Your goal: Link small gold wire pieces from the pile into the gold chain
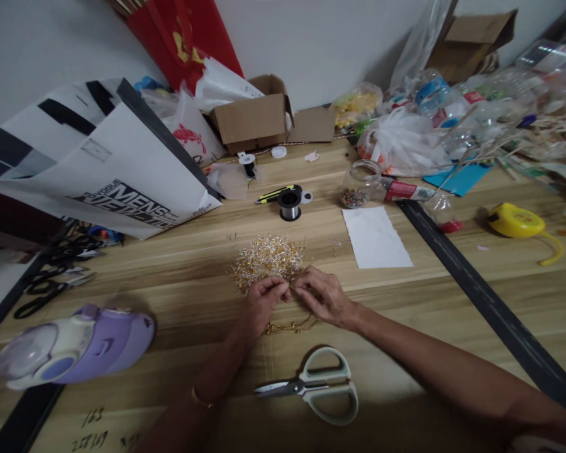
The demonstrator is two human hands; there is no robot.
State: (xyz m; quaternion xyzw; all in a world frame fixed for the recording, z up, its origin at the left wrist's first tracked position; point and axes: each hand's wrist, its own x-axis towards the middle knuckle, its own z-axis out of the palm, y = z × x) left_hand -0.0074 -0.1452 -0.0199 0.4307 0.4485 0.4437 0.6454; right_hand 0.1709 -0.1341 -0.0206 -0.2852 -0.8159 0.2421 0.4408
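Observation:
My left hand (268, 302) is closed in a pinch, its fingertips close to those of my right hand (324, 296), which pinches too. Whatever sits between the fingertips is too small to make out. Just beyond both hands lies a loose pile of small gold and clear beads (266, 258). A gold beaded chain (290, 327) rests on the table below my hands, partly hidden by them. Nearer to me, a pair of scissors with pale handles (311, 385) lies with its blades pointing left.
Behind the pile stand a wire spool (289, 205), a yellow-black utility knife (277, 194) and a bead jar (359, 184). White paper (377, 238) and a yellow tape measure (516, 220) lie right. At left are a paper bag (122, 170), black scissors (51, 286) and a purple appliance (108, 346).

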